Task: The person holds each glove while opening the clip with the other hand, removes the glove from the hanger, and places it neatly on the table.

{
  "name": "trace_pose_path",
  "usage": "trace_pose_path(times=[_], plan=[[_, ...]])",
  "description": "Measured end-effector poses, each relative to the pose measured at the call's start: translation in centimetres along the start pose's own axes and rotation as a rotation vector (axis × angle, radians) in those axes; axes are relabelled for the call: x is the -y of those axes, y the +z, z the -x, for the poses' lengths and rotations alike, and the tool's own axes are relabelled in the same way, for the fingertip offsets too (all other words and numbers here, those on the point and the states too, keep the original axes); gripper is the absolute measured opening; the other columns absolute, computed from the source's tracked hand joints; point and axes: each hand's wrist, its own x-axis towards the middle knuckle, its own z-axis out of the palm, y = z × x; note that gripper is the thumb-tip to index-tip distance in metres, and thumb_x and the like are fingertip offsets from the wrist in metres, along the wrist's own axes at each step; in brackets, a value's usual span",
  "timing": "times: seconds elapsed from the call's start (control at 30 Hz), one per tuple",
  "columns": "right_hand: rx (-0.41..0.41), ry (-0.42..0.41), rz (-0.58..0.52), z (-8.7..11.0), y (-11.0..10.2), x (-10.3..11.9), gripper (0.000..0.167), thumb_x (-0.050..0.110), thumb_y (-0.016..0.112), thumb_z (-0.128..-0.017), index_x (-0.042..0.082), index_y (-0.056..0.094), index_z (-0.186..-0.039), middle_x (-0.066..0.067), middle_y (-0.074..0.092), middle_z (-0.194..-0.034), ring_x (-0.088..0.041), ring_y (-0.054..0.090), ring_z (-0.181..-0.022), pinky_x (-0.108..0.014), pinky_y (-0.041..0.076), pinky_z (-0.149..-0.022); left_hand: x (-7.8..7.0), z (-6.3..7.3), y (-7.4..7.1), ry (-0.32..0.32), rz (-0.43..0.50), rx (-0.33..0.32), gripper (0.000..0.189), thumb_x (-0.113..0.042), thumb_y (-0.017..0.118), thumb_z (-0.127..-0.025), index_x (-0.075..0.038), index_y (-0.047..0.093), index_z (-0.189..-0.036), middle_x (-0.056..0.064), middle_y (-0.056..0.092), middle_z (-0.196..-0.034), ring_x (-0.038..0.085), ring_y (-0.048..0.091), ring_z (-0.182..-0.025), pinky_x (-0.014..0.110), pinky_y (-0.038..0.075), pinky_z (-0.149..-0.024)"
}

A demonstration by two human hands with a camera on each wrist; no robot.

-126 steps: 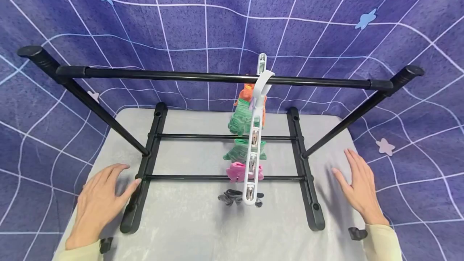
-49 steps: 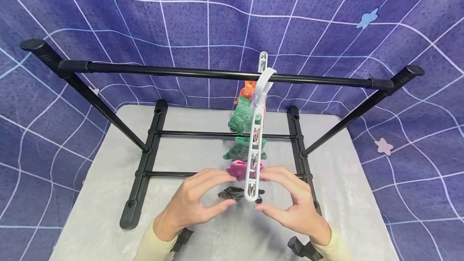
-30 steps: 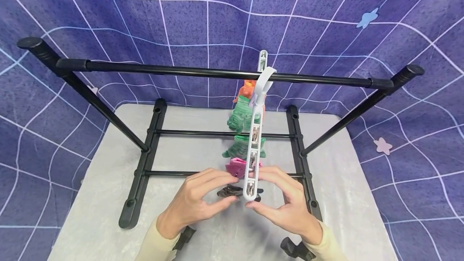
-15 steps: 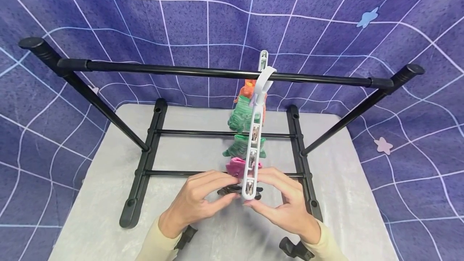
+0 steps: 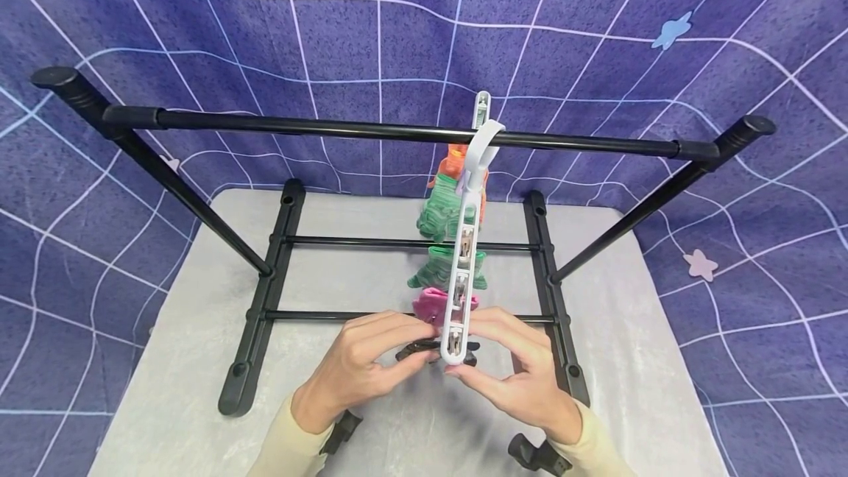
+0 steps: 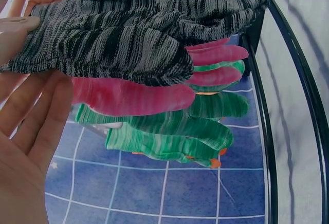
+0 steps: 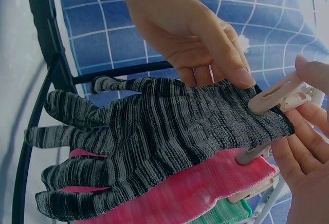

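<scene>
A white clip hanger hangs from the rack's top bar, with knitted gloves clipped in a row below it. At the near end is a black-and-grey striped glove, its cuff still in a pale clip. My left hand pinches the edge of that cuff between thumb and fingers. Opposite, my right hand has its thumb on the clip's end and its fingers behind, pinching it. Directly behind hangs a pink glove, then green gloves and an orange one.
The black rack's top bar crosses above the hands. Its feet stand on a grey-white tabletop, joined by two low bars. A blue-purple gridded cloth rises behind.
Both hands have come inward from the table's sides to the near end of the hanger and taken hold of the striped glove and its clip. In the last half second they barely shift.
</scene>
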Motion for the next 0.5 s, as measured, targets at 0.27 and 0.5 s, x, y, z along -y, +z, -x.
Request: trace_pose_path(times=[0.27,0.5], plan=[[-0.003,0.002,-0.018,0.01,0.14,-0.1,0.032,0.007,0.088,-0.09,-0.009,0.074,-0.115,-0.022,0.076,-0.108,-0.028,0.073,-0.098,-0.032,0.061,-0.094,0.07,0.02,0.13,-0.004,0.027,0.004,0.017,-0.015,0.078,-0.1,-0.004,0.08,-0.113,0.006,0.08,-0.104,0.017,0.077,-0.092,0.03,0.064,-0.086],[-0.009,0.03,-0.063,0.08,0.24,-0.19,0.028,0.005,0.088,-0.089,-0.009,0.074,-0.109,-0.021,0.075,-0.107,-0.028,0.073,-0.097,-0.032,0.061,-0.092,0.04,0.01,0.18,0.003,0.042,-0.001,0.017,-0.012,0.079,-0.099,-0.003,0.08,-0.113,0.008,0.08,-0.104,0.018,0.078,-0.092,0.03,0.064,-0.086]])
